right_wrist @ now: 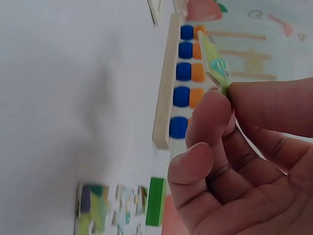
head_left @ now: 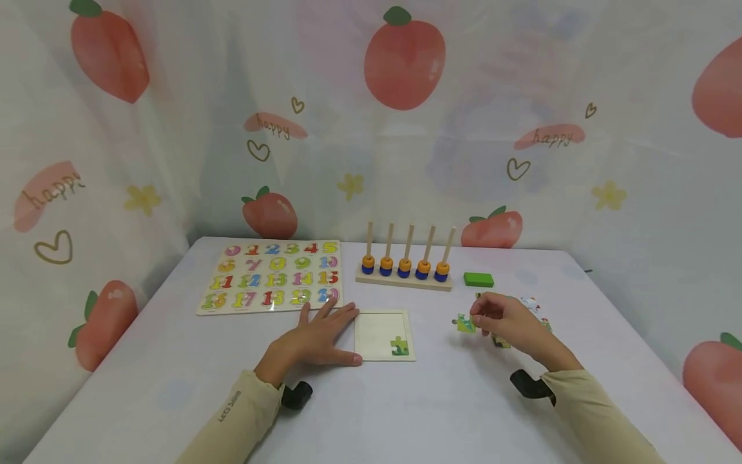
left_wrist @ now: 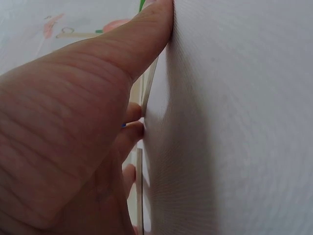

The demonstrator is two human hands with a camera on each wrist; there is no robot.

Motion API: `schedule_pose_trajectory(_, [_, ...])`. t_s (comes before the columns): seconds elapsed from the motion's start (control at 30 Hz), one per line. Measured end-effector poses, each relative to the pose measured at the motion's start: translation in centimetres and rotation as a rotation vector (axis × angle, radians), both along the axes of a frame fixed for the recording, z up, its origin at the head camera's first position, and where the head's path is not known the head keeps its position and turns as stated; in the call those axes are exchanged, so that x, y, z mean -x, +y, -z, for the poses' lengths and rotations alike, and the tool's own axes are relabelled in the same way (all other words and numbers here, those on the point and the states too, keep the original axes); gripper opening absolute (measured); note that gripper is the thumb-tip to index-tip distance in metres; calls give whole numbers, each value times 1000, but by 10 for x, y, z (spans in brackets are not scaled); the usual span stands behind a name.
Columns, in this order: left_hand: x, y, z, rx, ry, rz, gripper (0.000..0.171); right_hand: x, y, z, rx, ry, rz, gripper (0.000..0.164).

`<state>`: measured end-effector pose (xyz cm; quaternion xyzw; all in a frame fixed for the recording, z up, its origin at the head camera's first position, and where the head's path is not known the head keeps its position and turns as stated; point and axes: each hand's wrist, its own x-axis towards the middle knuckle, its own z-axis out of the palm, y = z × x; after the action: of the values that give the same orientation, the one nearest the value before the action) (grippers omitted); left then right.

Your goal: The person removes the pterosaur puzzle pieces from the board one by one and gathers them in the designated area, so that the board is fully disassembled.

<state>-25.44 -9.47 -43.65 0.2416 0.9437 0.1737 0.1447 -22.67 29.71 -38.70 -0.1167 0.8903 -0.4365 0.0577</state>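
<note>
My right hand (head_left: 511, 327) is raised over the table's right side and pinches a green jigsaw puzzle piece (head_left: 464, 323) between thumb and fingertips. In the right wrist view that piece is seen nearly edge-on. My left hand (head_left: 317, 338) lies with fingers spread at the left edge of a square wooden puzzle tray (head_left: 373, 335), its thumb by the lower left corner. One green puzzle piece (head_left: 399, 346) sits in the tray's lower right corner. More loose puzzle pieces (right_wrist: 93, 205) lie on the table below my right hand, which partly hides them in the head view.
A number board (head_left: 269, 274) lies at the back left, close to my left fingertips. Behind the tray stands a wooden peg stand (head_left: 404, 281) with orange and blue beads on upright rods. A green block (head_left: 478, 280) is right of it. A fruit-printed curtain (head_left: 406, 167) surrounds the table.
</note>
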Motion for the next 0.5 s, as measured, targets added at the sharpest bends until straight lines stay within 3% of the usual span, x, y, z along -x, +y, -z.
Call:
schedule_pose_trajectory(0.17, [1,0,0,-3,-4,1,102,-4,20,-3,1,6,64,16])
schedule_pose_trajectory(0.37, [2,0,2,9,1,4,102,-9,46,-3,16,70,70,16])
schedule_pose_trajectory(0.5, [3,-1,3,20,-2,1,102,-8,63,1,9,66,89,16])
